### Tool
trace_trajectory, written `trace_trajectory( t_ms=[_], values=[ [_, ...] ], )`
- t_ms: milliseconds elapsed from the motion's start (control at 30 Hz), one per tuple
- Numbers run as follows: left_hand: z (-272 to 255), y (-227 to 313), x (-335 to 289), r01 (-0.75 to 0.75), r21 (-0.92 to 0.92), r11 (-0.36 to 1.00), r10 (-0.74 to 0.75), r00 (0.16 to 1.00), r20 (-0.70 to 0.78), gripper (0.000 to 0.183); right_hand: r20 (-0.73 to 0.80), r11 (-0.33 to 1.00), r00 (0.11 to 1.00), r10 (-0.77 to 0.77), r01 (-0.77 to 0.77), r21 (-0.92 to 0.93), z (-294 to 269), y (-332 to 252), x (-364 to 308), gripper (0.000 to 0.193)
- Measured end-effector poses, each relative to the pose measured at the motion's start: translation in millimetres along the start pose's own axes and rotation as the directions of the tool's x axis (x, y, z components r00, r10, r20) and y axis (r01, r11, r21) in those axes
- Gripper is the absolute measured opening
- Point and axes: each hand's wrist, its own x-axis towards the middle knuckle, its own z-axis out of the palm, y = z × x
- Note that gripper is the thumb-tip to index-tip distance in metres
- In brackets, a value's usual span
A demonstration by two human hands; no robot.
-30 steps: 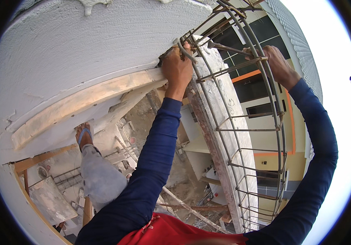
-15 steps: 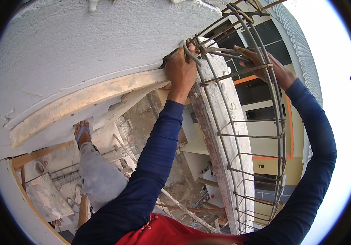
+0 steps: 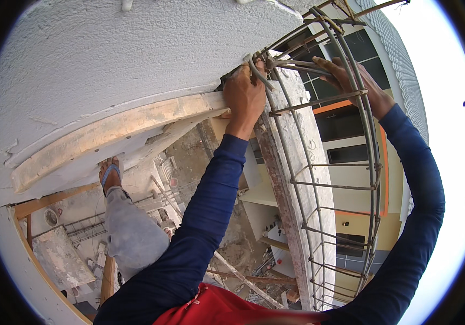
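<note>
Rough wall [image 3: 135, 49] fills the upper left; a steel cage [image 3: 319, 102] runs along the concrete beam [image 3: 297, 138]. At the wall's right edge, left hand [image 3: 245, 97] curls by a bent bar [image 3: 259, 76], grip unclear; right hand [image 3: 343, 79] is open among cage bars.

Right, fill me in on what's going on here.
Someone is handling a steel rebar cage up beside a rough white wall. Their left hand is curled at the cage's end, by a hooked bar; what the fingers grip is hidden. The right hand is open, fingers extended behind the outer bars. A wooden board runs along the wall.
</note>
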Motion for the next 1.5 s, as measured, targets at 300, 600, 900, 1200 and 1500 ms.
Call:
trace_trajectory(
  t_ms=[300, 600, 900, 1200, 1500],
  values=[
    [4.9, -2.7, 0.2, -0.037, 0.07, 0.997, 0.042, 0.997, -0.071, 0.04, 0.049, 0.979, 0.998, 0.038, -0.027, -0.204, 2.7, 3.4, -1.9, 0.031],
    [0.0, 1.9, 1.4, 0.013, -0.013, 1.0, -0.014, 1.0, -0.006, 0.057, 0.562, 0.859, 0.741, 0.367, -0.502, 0.101, -5.0, 10.9, 9.3, 0.034],
    [3.1, 0.1, 0.2, -0.033, 0.01, 0.999, 0.034, 0.997, -0.069, 0.047, 0.119, 0.94, 0.953, 0.277, -0.295, 0.174, -12.8, -12.3, -3.3, 0.041],
    [3.8, -0.8, 0.9, -0.016, 0.043, 0.999, 0.019, 0.997, -0.071, 0.052, -0.145, 0.891, 0.984, -0.105, 0.028, -0.453, -9.9, -7.0, -8.6, 0.054],
    [5.8, 0.0, 0.4, -0.013, 0.012, 1.0, 0.014, 0.997, -0.082, 0.052, 0.633, 0.473, 0.579, 0.514, -0.807, 0.355, -11.8, 7.1, -2.8, 0.055]
  ],
)
